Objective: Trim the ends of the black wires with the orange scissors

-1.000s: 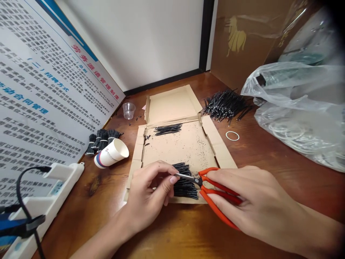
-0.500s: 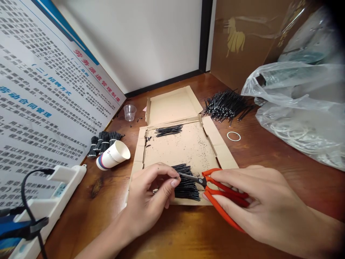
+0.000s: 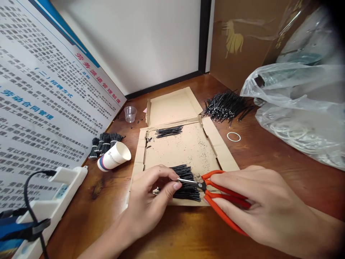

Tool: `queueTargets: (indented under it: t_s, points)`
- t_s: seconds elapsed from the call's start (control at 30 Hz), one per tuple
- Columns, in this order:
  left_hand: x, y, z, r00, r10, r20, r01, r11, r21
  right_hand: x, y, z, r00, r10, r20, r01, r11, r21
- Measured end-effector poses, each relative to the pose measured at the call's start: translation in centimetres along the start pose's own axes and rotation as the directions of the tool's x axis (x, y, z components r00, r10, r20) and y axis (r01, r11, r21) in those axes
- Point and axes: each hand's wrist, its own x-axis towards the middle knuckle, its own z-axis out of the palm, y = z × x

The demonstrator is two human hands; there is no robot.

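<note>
Scissors with orange-red handles (image 3: 226, 196) are in my right hand (image 3: 266, 205), fingers through and around the loops. Their blades point left and look nearly closed, with the tips at the pinched thumb and forefinger of my left hand (image 3: 153, 196). That hand is closed on a thin black wire, mostly hidden by the fingers; a silvery end (image 3: 155, 191) shows below the palm side. Under and behind both hands, a bundle of short black wires (image 3: 185, 194) lies in the open cardboard box (image 3: 167, 153). A smaller row of black wires (image 3: 169, 131) lies at the box's far side.
Black specks dot the box floor. A heap of black wires (image 3: 225, 106), a white ring (image 3: 233, 136) and plastic bags (image 3: 299, 118) are on the right. Leftward are a tipped paper cup (image 3: 114, 157), tied wire bundles (image 3: 105, 142), a clear cup (image 3: 130, 114) and a power strip (image 3: 54, 201).
The scissor blades have come closer together and their tips have turned slightly at my left fingertips. My left thumb has shifted a little; both hands otherwise stay in place.
</note>
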Motion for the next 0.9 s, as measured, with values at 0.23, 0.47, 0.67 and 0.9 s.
queueTargets:
  t_s: [0.23, 0.47, 0.67, 0.9]
  points:
    - [0.3, 0.0, -0.6, 0.999, 0.051, -0.015, -0.049, 0.991, 0.128, 0.3, 0.4, -0.3, 0.991, 0.040, -0.124, -0.046, 0.998, -0.049]
    - [2.9, -1.7, -2.4, 0.991, 0.130, 0.013, -0.121, 0.880, 0.458, 1.1, 0.2, -0.9, 0.974, -0.021, -0.227, 0.000, 0.996, -0.090]
    - [8.9, -4.3, -1.7, 0.982, 0.121, 0.142, -0.183, 0.773, 0.608, 1.4, 0.9, -0.7, 0.971, -0.051, -0.235, 0.019, 0.991, -0.135]
    - [13.7, -6.6, -0.6, 0.983, 0.094, 0.158, -0.175, 0.740, 0.649, 1.4, 2.3, -0.4, 0.972, 0.005, -0.233, -0.043, 0.987, -0.157]
